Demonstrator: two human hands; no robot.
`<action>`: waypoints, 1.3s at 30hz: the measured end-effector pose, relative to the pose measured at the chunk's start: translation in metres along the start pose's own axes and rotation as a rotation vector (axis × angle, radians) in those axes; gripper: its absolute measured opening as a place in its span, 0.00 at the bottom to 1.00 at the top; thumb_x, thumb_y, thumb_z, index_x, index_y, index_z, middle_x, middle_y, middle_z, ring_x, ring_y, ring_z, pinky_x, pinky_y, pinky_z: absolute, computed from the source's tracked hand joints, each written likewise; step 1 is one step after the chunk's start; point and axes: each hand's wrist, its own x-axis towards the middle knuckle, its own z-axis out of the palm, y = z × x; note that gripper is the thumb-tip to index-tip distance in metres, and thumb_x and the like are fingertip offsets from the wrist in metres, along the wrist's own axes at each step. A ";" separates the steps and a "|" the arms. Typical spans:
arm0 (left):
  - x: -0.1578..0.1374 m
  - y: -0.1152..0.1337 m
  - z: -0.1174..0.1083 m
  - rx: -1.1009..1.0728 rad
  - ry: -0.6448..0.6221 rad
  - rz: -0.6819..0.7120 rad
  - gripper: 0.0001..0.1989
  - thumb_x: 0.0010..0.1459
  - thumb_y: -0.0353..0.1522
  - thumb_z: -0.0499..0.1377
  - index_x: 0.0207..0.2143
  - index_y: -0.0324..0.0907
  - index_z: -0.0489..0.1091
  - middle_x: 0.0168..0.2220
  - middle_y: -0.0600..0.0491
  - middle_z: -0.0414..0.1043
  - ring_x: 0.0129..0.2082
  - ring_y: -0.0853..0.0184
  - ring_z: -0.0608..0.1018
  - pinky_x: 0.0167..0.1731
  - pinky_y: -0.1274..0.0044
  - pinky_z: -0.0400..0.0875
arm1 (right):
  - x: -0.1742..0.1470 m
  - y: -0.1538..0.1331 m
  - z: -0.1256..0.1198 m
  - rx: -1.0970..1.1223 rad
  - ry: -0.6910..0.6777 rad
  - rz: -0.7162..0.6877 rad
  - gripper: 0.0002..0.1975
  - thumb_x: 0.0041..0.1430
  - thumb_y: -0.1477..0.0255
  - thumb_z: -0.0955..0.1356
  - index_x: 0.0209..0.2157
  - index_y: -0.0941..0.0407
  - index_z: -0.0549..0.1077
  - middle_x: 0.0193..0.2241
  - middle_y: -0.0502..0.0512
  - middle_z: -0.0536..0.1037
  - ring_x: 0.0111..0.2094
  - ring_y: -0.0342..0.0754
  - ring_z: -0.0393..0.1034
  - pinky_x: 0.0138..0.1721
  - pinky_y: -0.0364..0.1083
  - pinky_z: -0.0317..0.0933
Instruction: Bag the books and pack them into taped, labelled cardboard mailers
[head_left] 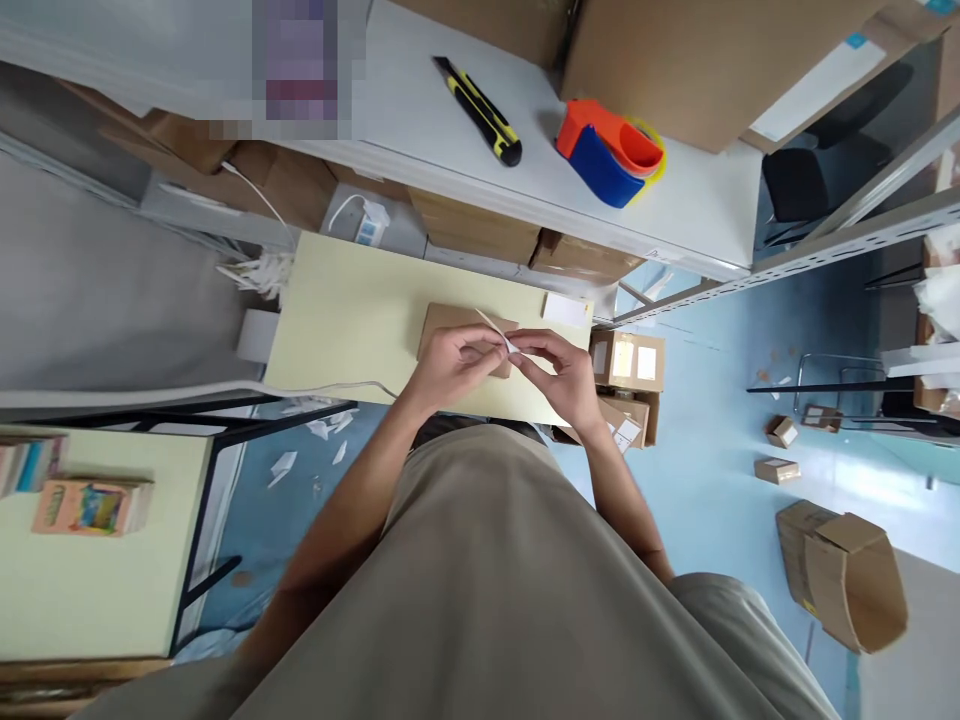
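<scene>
Over a pale yellow table (352, 310), my left hand (459, 362) and my right hand (556, 368) meet fingertip to fingertip. Between them they pinch a thin white slip that looks like a paper label (495, 325), seen nearly edge-on. Both hands are closed on it. Under the hands lies a flat brown cardboard box (442, 318), partly covered by my left hand. A white card or sheet (566, 309) rests at the table's far right corner.
On the shelf (420, 130) above the table lie a black and yellow box cutter (480, 112) and an orange and blue tape dispenser (609, 150). Cardboard boxes (628, 360) stand right of the table. A white cable (330, 387) crosses its left edge. Books (94, 507) lie on another table.
</scene>
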 end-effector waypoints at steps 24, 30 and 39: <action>-0.021 0.005 0.028 -0.079 0.134 0.115 0.22 0.64 0.50 0.75 0.42 0.43 0.77 0.38 0.50 0.85 0.38 0.65 0.86 0.40 0.76 0.83 | -0.022 0.011 0.008 0.141 0.154 0.188 0.27 0.68 0.39 0.76 0.46 0.49 0.85 0.46 0.54 0.89 0.50 0.54 0.86 0.59 0.58 0.84; -0.031 0.011 0.010 -0.053 0.143 0.143 0.23 0.63 0.51 0.75 0.42 0.43 0.77 0.37 0.52 0.83 0.37 0.66 0.85 0.39 0.75 0.82 | -0.025 -0.001 0.020 0.109 0.082 0.159 0.26 0.70 0.40 0.76 0.49 0.48 0.85 0.47 0.55 0.88 0.54 0.56 0.86 0.61 0.61 0.83; -0.044 0.018 -0.004 -0.055 0.141 0.162 0.19 0.65 0.48 0.75 0.44 0.44 0.78 0.36 0.53 0.82 0.38 0.65 0.86 0.42 0.74 0.83 | -0.025 -0.012 0.031 0.097 0.041 0.058 0.19 0.72 0.46 0.76 0.47 0.47 0.85 0.49 0.54 0.87 0.51 0.52 0.86 0.56 0.56 0.86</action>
